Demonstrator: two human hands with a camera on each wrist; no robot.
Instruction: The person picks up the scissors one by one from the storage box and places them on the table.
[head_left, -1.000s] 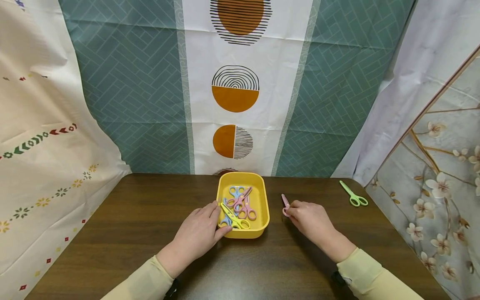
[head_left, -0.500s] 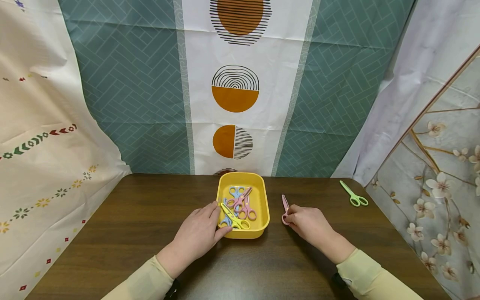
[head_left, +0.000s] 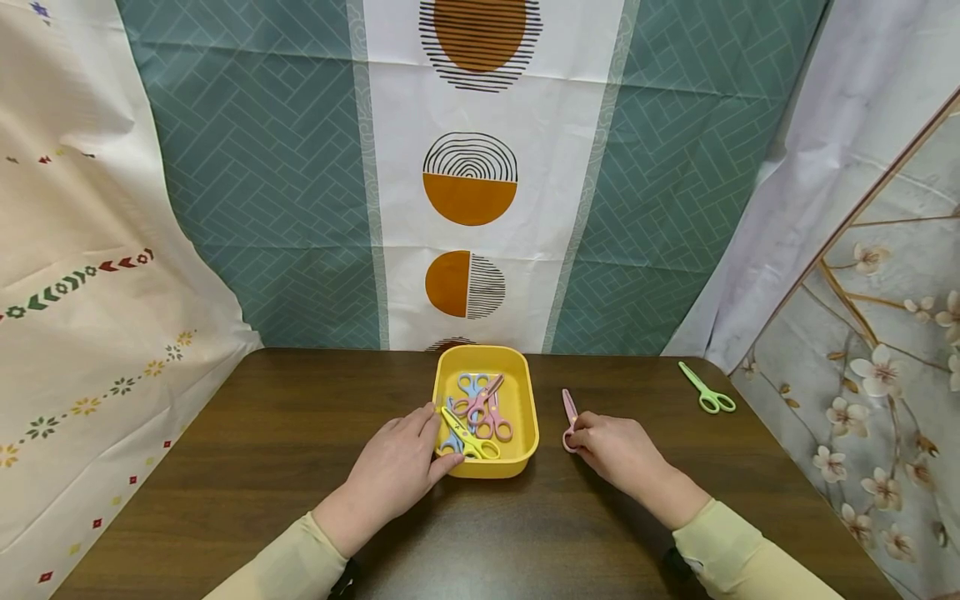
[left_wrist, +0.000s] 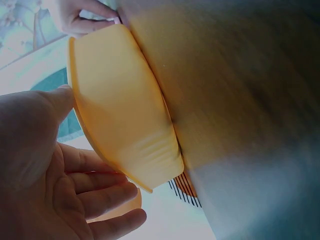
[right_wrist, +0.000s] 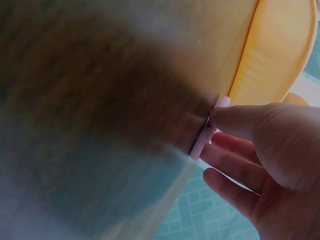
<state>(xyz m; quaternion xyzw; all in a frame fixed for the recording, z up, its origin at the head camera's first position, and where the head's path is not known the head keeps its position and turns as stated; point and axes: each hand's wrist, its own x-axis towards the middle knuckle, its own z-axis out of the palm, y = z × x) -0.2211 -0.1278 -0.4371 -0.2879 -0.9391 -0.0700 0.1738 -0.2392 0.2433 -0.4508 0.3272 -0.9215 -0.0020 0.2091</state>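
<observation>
A yellow bin (head_left: pixel 527 454) stands on the table with several blue, pink and yellow scissors in it. My left hand (head_left: pixel 396 460) rests at its near left corner, thumb against the near rim and fingers along the left side. In the left wrist view those fingers (left_wrist: pixel 107 199) look loose and spread at the rim. Right of the bin, pink scissors (head_left: pixel 570 406) lie with their blades pointing away from me. My right hand (head_left: pixel 622 446) pinches their handle; in the right wrist view the thumb and fingers meet at the pink handle loop (right_wrist: pixel 200 144), partly hidden.
Green scissors (head_left: pixel 707 388) lie at the far right of the dark wooden table (head_left: pixel 315 400). Yellow scissors (head_left: pixel 470 435) top the pile in the bin. Patterned cloths hang behind the table and at both sides.
My right hand has shifted slightly toward me with the pink scissors, which now point more straight away; more of the handle shows. The left hand and bin stay put.
</observation>
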